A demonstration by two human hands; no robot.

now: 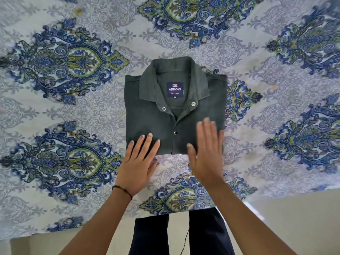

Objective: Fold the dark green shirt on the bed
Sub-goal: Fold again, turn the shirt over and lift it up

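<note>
The dark green shirt (pixel 150 116) lies on the bed as a compact square, collar up and away from me, a blue brand label showing inside the collar. My left hand (pixel 138 162) rests flat with its fingertips on the shirt's near left corner, fingers apart. My right hand (pixel 206 153) is flat and blurred over the near right part of the shirt, fingers stretched out. Neither hand grips any cloth.
The bedsheet (pixel 73 100) is pale with large blue and green paisley patterns and fills most of the view. Its near edge runs along the bottom, with my dark trousers (pixel 150 234) and a light floor (pixel 294 218) below it.
</note>
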